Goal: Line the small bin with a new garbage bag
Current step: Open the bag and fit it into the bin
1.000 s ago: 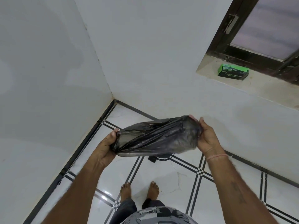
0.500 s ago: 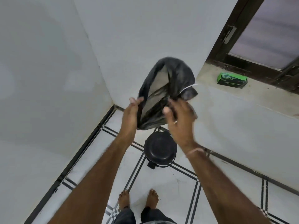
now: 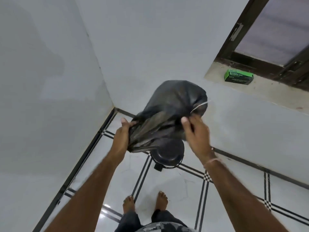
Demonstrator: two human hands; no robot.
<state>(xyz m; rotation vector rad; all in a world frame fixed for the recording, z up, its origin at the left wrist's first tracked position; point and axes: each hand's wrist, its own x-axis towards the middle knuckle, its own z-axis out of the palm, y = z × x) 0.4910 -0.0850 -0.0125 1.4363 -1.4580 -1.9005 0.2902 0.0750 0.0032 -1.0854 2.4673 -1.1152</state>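
A dark grey garbage bag (image 3: pixel 173 106) billows up and away from me, puffed with air, held at chest height. My left hand (image 3: pixel 121 136) grips its mouth edge on the left. My right hand (image 3: pixel 194 129) pinches the opposite edge on the right, where a thin white drawstring sticks out. Below the bag stands a small round black bin (image 3: pixel 168 154) on the floor near the room's corner, its lid closed and its top part hidden by the bag. A black foot pedal sticks out at the bin's front.
White walls meet in a corner beyond the bin. A green box of garbage bags (image 3: pixel 238 79) lies on the window sill (image 3: pixel 270 94) at the upper right. My bare feet (image 3: pixel 145 204) stand on the glossy white tiled floor just in front of the bin.
The bag went from being stretched flat between my hands to flung upward and filled with air. Since half a second ago it has ballooned fuller and my hands have spread a little.
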